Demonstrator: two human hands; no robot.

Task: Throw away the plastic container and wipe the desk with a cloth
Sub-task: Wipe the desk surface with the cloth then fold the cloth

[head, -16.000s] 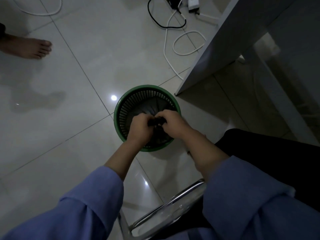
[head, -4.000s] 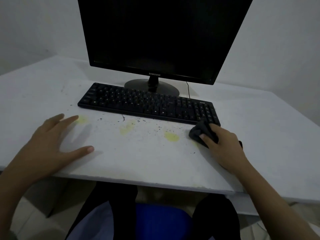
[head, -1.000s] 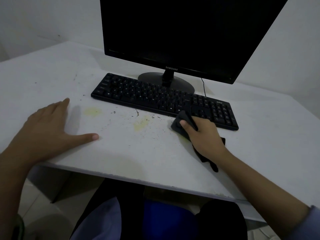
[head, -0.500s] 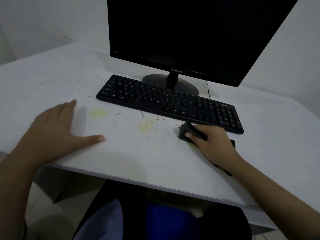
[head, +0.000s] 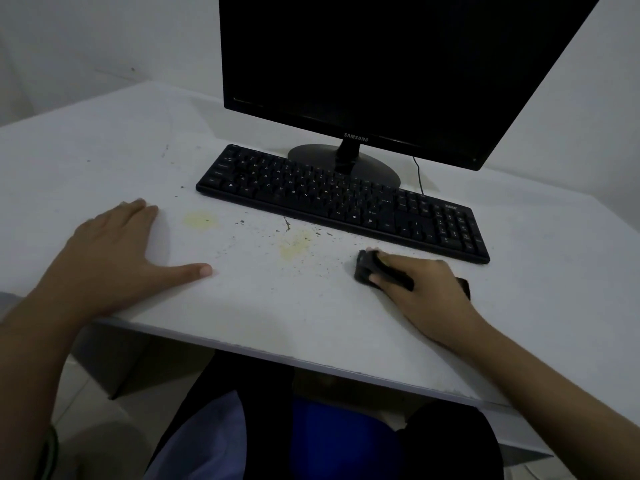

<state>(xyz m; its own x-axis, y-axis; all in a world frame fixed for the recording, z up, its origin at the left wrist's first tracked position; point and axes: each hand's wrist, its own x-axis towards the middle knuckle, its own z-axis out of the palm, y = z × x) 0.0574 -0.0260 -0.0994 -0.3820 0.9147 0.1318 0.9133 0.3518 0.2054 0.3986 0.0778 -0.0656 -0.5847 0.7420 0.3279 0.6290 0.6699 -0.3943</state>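
On the white desk [head: 86,161] my right hand [head: 422,292] grips a dark cloth [head: 365,270] and presses it onto the surface just in front of the keyboard's right half. Part of the cloth sticks out behind the hand. My left hand [head: 117,251] lies flat on the desk at the left, fingers spread, holding nothing. Between the hands are two yellowish stains [head: 201,220] [head: 294,245] and scattered dark crumbs. No plastic container is in view.
A black keyboard [head: 339,199] lies across the desk's middle, and a black monitor [head: 381,64] on a round stand rises behind it. The desk's front edge runs just under my forearms. A green bin rim [head: 48,455] shows at the lower left.
My right hand has slid the cloth a little toward me and to the right, away from the keyboard. The left hand has stayed flat in place.
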